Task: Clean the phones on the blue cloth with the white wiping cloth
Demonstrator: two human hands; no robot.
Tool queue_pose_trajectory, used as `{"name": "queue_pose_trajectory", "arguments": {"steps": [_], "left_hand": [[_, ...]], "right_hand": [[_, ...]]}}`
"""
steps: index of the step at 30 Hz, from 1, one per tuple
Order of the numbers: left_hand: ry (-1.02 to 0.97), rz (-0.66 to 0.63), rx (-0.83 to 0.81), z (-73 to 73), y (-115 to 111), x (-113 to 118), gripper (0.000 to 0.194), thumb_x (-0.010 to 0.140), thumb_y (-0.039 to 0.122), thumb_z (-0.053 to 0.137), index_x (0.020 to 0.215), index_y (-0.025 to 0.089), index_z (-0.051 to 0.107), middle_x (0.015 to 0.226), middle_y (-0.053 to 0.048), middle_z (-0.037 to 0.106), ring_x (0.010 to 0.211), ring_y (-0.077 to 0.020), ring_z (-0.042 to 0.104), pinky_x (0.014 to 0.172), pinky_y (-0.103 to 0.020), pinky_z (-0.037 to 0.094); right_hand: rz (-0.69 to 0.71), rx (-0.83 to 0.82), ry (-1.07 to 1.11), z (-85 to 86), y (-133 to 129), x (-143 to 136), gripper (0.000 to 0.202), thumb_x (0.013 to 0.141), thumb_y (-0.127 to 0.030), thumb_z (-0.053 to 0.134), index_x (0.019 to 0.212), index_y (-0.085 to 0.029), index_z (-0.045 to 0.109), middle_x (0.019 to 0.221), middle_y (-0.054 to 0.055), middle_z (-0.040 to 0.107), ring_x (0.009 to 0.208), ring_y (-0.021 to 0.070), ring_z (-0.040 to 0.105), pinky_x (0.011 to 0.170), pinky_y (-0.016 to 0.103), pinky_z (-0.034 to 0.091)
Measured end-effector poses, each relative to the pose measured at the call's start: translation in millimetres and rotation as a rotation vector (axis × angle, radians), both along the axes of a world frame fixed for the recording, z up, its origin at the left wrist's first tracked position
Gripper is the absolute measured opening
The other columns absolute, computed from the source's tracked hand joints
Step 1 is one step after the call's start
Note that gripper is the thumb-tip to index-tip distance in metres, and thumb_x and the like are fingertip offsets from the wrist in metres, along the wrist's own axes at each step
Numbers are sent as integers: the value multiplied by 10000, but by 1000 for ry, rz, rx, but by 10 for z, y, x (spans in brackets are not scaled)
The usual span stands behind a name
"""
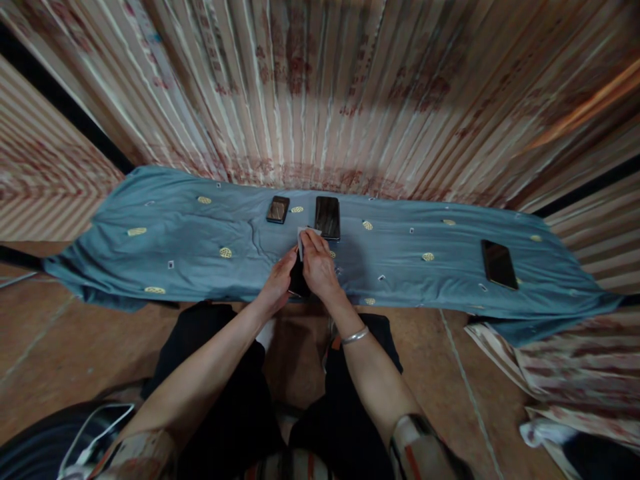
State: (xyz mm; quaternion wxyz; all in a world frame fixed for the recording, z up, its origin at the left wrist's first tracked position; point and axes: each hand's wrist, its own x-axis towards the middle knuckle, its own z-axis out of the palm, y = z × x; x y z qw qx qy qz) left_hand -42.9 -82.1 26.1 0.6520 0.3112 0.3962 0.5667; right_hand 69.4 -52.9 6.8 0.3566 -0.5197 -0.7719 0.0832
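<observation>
My left hand (278, 279) is closed on the left edge of a dark phone (299, 279) near the front edge of the blue cloth. My right hand (319, 261) presses a small pale grey cloth (303, 239) against the upper part of that phone. Just beyond my hands lies a larger black phone (327, 217), flat on the cloth. A smaller dark device (278, 209) lies to its left. Far to the right rests another black phone (499, 264), slightly turned. My fingers hide part of the held phone.
The blue patterned cloth (170, 240) covers a long narrow surface. Striped curtains (320, 100) hang behind it and at both sides. Dark poles (70, 100) slant at the left and right. A white cable (95, 443) lies at the lower left.
</observation>
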Motion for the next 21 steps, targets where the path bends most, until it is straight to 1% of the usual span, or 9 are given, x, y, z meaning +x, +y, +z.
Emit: {"name": "queue_pose_trajectory", "arguments": {"steps": [7, 11, 15, 18, 21], "left_hand": [[-3, -9, -7, -6, -8, -13, 263, 819, 323, 745, 1037, 185, 795, 1301, -92, 720, 1433, -276, 475, 1230, -396, 298], [-3, -40, -7, -20, -25, -22, 300, 798, 357, 774, 1049, 194, 797, 1271, -84, 736, 1406, -287, 507, 1221, -405, 313], [-20, -70, -14, -27, -35, -38, 325, 803, 369, 771, 1077, 196, 793, 1246, -85, 747, 1373, -295, 540, 1201, -410, 342], [-37, -78, -30, -28, -31, -56, 313, 796, 374, 776, 1052, 195, 798, 1222, -86, 757, 1374, -298, 538, 1196, -413, 347], [-71, -82, -51, -30, -23, -83, 346, 761, 401, 804, 1038, 194, 799, 1182, -83, 771, 1367, -310, 543, 1180, -427, 370]], "right_hand": [[-18, 12, -12, 10, 74, 39, 511, 983, -110, 338, 1459, -55, 517, 1504, 213, 528, 1429, 284, 448, 1202, 509, 374], [-45, 24, -25, 25, 123, 72, 501, 985, -111, 344, 1445, -33, 525, 1483, 222, 545, 1418, 280, 466, 1205, 481, 373], [-59, 36, -8, 3, 166, 90, 513, 980, -108, 338, 1457, -82, 524, 1459, 195, 576, 1389, 275, 499, 1187, 500, 390], [-40, 19, -15, -14, 183, 82, 520, 975, -97, 323, 1454, -56, 519, 1454, 216, 576, 1381, 285, 504, 1179, 513, 397], [-37, 15, -31, -26, 188, 60, 525, 967, -89, 322, 1451, -43, 518, 1449, 221, 580, 1377, 287, 509, 1178, 511, 397]]}}
